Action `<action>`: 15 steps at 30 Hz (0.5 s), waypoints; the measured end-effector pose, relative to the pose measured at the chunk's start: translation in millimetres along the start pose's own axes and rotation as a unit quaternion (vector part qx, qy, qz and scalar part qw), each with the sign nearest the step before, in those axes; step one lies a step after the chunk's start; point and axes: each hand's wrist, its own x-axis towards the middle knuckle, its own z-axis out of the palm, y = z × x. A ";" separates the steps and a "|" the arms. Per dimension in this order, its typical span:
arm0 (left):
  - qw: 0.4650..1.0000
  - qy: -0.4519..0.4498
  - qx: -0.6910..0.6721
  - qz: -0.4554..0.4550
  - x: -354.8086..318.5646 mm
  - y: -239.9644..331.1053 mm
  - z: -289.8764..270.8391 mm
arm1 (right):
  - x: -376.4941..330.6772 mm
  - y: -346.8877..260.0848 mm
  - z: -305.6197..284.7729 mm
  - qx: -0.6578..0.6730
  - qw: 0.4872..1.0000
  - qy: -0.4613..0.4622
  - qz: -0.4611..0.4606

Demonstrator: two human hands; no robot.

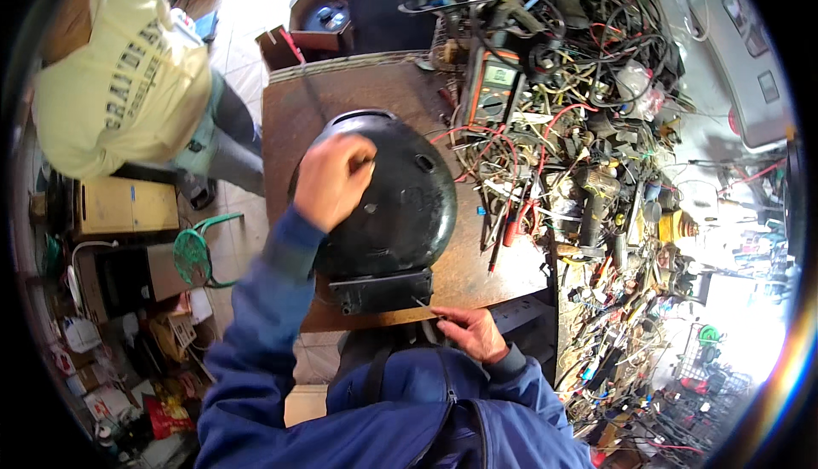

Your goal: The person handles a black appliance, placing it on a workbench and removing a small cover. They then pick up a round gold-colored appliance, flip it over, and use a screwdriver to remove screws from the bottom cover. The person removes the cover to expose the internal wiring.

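Observation:
A glossy black round appliance (400,205) lies on the brown wooden table (294,103), with a rectangular black part (383,292) sticking out on the side nearest me. My left hand (336,181) is over the left of its rounded top, fingers curled together; whatever they may hold is hidden. Down by the near table edge, my right hand (475,334) pinches a thin metal tool (423,304). The tool's tip points at the right end of the rectangular part; its handle is hidden, so I cannot tell its exact kind.
Along the right lies a dense heap of cables (588,34) and tools, with a multimeter (496,86), red-handled pliers (514,229) and a cordless drill (595,201). Another person (136,86) stands at the left, near a green stool (200,252). An open cardboard box (319,22) sits beyond the table.

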 end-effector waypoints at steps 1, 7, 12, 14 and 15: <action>0.997 -0.030 0.030 0.059 41.6 -16.1 23.6 | -8.5 3.1 -2.4 -0.013 1.000 0.018 -0.006; 0.967 -0.173 0.170 -0.083 169.4 -79.5 151.7 | -48.4 21.9 -25.6 0.008 0.995 0.104 0.003; 0.934 -0.186 0.294 -0.083 186.7 -100.8 206.6 | -75.7 31.0 -33.2 -0.052 0.975 0.212 0.039; 0.930 -0.203 0.299 -0.071 186.6 -96.8 203.3 | -78.1 26.1 -33.3 -0.094 0.963 0.252 0.003; 0.928 -0.212 0.300 -0.068 187.3 -91.1 200.4 | -76.9 22.7 -34.4 -0.107 0.961 0.254 -0.005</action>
